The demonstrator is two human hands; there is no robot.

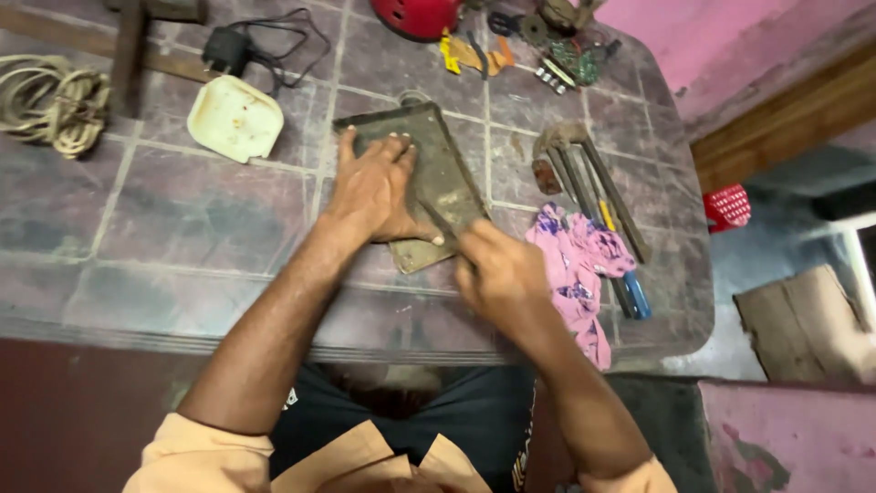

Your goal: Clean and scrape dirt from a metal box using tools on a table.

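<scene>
Left hand [372, 192] lies flat on grimy rectangular metal plate [438, 173] mid tiled worktop [182, 219], pinning it. Right hand [497, 274] grips thin tool [438, 221], tip against plate's near end. Pink cloth [579, 265] just right of plate, near worktop's front edge; hammer and screwdrivers [593, 196] beside it. White plastic cover [235, 119] left of plate. Rope coil [50, 100] at left edge. Red round object [415, 16] at far edge.

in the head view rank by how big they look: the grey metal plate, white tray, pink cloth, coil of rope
1. grey metal plate
2. pink cloth
3. white tray and coil of rope: look alike, and the rope is cut off by the frame edge, so unranked.
</scene>
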